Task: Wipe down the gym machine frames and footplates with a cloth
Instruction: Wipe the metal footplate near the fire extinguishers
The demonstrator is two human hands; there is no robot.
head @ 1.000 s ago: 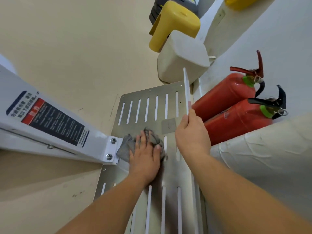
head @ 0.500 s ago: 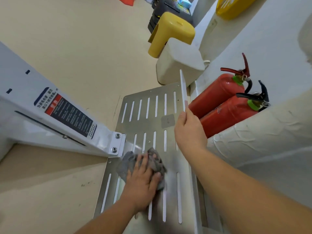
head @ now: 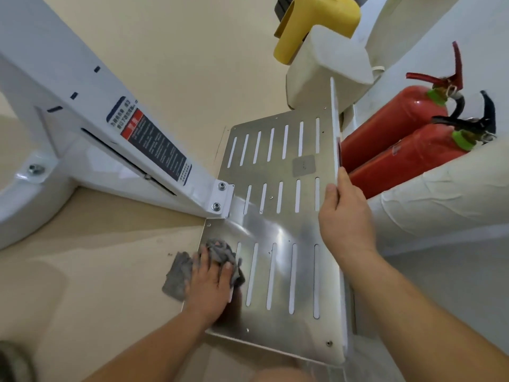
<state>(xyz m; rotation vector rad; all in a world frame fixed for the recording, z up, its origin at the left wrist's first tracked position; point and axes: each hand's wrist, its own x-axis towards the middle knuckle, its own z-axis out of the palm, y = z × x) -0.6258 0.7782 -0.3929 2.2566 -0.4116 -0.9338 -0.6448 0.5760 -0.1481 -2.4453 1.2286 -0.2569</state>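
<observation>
A slotted metal footplate [head: 281, 232] fills the middle of the view, bolted to a white machine frame arm [head: 91, 125] that carries a warning label. A crumpled grey cloth [head: 192, 263] lies at the plate's lower left edge, partly hanging over onto the floor. My left hand [head: 210, 282] presses flat on the cloth, fingers spread. My right hand [head: 345, 219] grips the white raised rim [head: 334, 117] along the plate's right side, thumb on the plate face.
Two red fire extinguishers [head: 396, 139] lie against the white wall just right of the plate. A yellow stool [head: 314, 20] and a white padded block [head: 327, 64] stand beyond the plate's far end. Beige floor [head: 170, 51] spreads to the left.
My left hand has slid the cloth down and leftward along the plate, from beside the bolted bracket to the lower left edge. My right hand has stayed on the rim.
</observation>
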